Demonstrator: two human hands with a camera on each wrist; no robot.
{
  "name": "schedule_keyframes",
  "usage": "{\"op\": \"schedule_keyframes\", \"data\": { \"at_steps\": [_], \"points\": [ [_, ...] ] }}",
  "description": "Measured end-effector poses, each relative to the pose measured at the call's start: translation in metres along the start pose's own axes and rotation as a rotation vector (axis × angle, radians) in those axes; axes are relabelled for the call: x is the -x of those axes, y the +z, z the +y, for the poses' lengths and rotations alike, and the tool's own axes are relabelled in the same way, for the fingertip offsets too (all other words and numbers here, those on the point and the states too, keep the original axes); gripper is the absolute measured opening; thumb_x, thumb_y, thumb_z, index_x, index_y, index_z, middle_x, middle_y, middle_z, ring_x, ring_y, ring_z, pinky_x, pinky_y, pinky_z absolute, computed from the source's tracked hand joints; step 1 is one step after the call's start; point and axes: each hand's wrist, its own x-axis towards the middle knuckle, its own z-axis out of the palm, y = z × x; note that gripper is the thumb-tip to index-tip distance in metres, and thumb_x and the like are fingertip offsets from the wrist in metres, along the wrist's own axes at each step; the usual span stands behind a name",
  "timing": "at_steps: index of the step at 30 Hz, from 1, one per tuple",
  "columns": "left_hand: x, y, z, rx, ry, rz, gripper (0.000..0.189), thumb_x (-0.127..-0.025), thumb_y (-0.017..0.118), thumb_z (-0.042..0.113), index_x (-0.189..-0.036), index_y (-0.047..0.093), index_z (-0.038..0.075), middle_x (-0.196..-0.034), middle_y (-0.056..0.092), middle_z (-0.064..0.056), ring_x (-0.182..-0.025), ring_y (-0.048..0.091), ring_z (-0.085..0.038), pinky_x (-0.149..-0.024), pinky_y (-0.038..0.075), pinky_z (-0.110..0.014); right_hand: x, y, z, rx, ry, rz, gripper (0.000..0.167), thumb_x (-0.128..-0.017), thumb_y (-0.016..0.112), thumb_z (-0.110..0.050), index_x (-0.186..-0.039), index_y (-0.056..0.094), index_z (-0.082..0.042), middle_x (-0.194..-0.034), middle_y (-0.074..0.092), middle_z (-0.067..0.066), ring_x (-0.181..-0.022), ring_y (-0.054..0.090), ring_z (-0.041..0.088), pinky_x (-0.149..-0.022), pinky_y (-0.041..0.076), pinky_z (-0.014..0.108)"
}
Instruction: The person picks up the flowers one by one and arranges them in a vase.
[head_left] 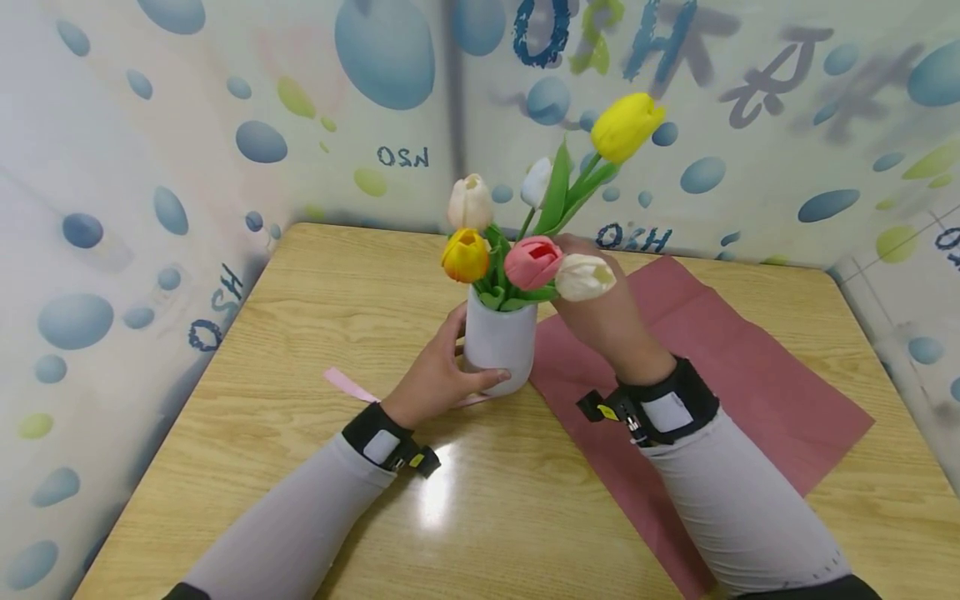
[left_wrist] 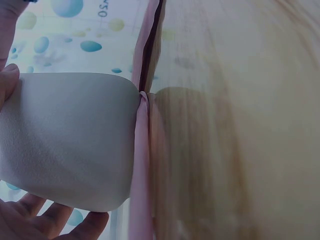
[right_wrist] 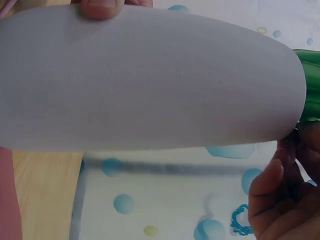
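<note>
A white vase [head_left: 500, 342] stands on the wooden table, holding several tulips. My left hand [head_left: 431, 375] grips its lower part, thumb in front and fingers around the left side. A yellow tulip [head_left: 626, 127] rises above the others and leans right. Behind the pink tulip [head_left: 533, 262] and a cream tulip [head_left: 585, 277], my right hand [head_left: 607, 312] pinches the yellow tulip's stem near the vase rim; its fingertips are partly hidden there. In the right wrist view, curled fingers [right_wrist: 272, 190] sit at the rim beside green stems [right_wrist: 312, 85]. An orange-yellow tulip [head_left: 465, 255] leans left.
A mauve sheet of paper [head_left: 720, 367] lies on the table [head_left: 360, 283] to the right, under my right forearm. A pink ribbon [head_left: 348, 384] runs along the tabletop by the vase's base. A patterned wall covering [head_left: 337, 150] rises behind the table and along its sides.
</note>
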Motion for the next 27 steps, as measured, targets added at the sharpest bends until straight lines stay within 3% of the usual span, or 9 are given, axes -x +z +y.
{"op": "schedule_keyframes", "data": {
  "at_steps": [6, 9, 14, 18, 21, 25, 27],
  "points": [
    [0.000, 0.000, 0.001, 0.006, -0.009, 0.000, 0.102, -0.082, 0.090, 0.035, -0.159, 0.025, 0.037, -0.151, 0.048, 0.006, -0.137, 0.050, -0.021, -0.115, 0.046, -0.057, 0.004, -0.004, 0.005, -0.113, -0.002, -0.065, 0.031, -0.099, 0.068, -0.009, -0.130, 0.063, -0.007, -0.121, 0.069, 0.009, -0.110, 0.066, 0.024, -0.097, 0.057, 0.045],
    [0.000, 0.000, 0.001, 0.007, -0.017, 0.000, 0.101, -0.082, 0.090, 0.035, -0.159, 0.025, 0.037, -0.151, 0.048, 0.006, -0.138, 0.050, -0.021, -0.115, 0.046, -0.057, 0.008, -0.007, 0.005, -0.112, -0.032, -0.093, 0.034, -0.100, 0.067, -0.009, -0.133, 0.061, -0.006, -0.123, 0.068, 0.009, -0.110, 0.065, 0.023, -0.099, 0.056, 0.045],
    [0.000, 0.000, -0.001, 0.006, -0.013, 0.000, 0.101, -0.082, 0.090, 0.034, -0.159, 0.025, 0.037, -0.151, 0.048, 0.006, -0.137, 0.050, -0.022, -0.115, 0.046, -0.057, 0.010, -0.008, 0.003, -0.053, 0.014, -0.029, 0.028, -0.101, 0.064, -0.009, -0.129, 0.065, -0.006, -0.120, 0.068, 0.011, -0.108, 0.065, 0.026, -0.095, 0.056, 0.046],
    [0.000, 0.000, 0.000, 0.006, -0.012, -0.003, 0.102, -0.082, 0.090, 0.035, -0.159, 0.025, 0.038, -0.152, 0.048, 0.006, -0.138, 0.050, -0.022, -0.115, 0.046, -0.058, 0.010, -0.007, 0.004, -0.154, 0.083, 0.033, 0.031, -0.099, 0.066, -0.008, -0.130, 0.067, -0.005, -0.118, 0.069, 0.014, -0.103, 0.062, 0.027, -0.087, 0.054, 0.040],
    [0.000, 0.000, 0.001, 0.009, -0.015, -0.006, 0.102, -0.082, 0.091, 0.035, -0.159, 0.025, 0.038, -0.152, 0.048, 0.007, -0.137, 0.050, -0.022, -0.115, 0.045, -0.058, 0.009, -0.006, 0.003, -0.174, 0.128, 0.000, 0.039, -0.098, 0.070, -0.009, -0.136, 0.064, -0.005, -0.121, 0.070, 0.014, -0.106, 0.063, 0.026, -0.089, 0.055, 0.039],
    [0.000, 0.000, 0.000, 0.010, -0.019, -0.005, 0.102, -0.082, 0.090, 0.036, -0.159, 0.025, 0.039, -0.151, 0.048, 0.007, -0.137, 0.050, -0.021, -0.115, 0.045, -0.057, 0.008, -0.006, 0.001, -0.085, 0.160, -0.080, 0.044, -0.098, 0.071, -0.014, -0.141, 0.060, -0.007, -0.128, 0.070, 0.012, -0.113, 0.065, 0.026, -0.095, 0.056, 0.041],
    [0.000, 0.000, 0.000, 0.009, -0.015, -0.006, 0.102, -0.082, 0.090, 0.036, -0.159, 0.025, 0.038, -0.151, 0.048, 0.007, -0.138, 0.050, -0.022, -0.115, 0.045, -0.058, 0.009, -0.007, 0.001, -0.088, 0.161, -0.098, 0.042, -0.099, 0.070, -0.015, -0.139, 0.061, -0.008, -0.126, 0.071, 0.011, -0.109, 0.065, 0.026, -0.090, 0.055, 0.042]
  ]
}}
